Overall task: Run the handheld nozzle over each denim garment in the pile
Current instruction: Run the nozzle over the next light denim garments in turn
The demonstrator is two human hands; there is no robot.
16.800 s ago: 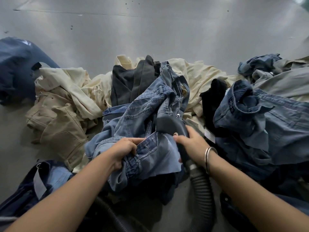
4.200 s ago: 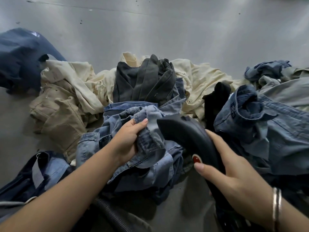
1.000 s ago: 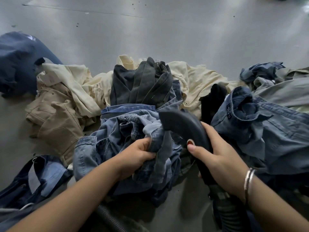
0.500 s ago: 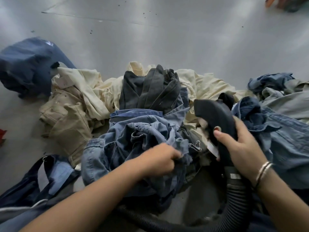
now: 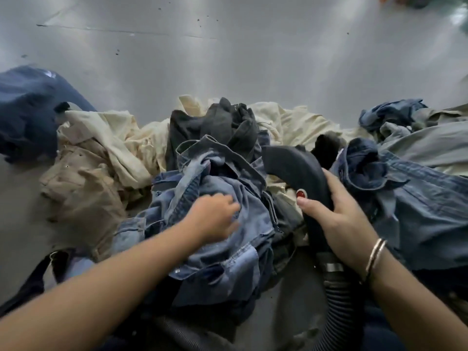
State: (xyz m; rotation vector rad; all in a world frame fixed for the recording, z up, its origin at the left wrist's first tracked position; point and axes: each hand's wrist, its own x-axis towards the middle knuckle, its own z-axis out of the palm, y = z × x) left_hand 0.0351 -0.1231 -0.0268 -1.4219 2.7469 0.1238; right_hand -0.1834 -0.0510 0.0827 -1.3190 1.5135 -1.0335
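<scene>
Since half a second ago, your left hand (image 5: 215, 216) has shifted from pinching the blue denim garment (image 5: 215, 239) to gripping its bunched middle. Your right hand (image 5: 336, 219) stays clamped around the black nozzle (image 5: 291, 165), lifted at two o'clock of that denim, thumb beside the red button (image 5: 300, 193).

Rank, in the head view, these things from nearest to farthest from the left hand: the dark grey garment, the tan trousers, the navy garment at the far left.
From the left hand:
1. Dark grey garment, just behind it, at the top of the pile.
2. Tan trousers, to its left on the floor.
3. Navy garment, far left, beyond the trousers.
</scene>
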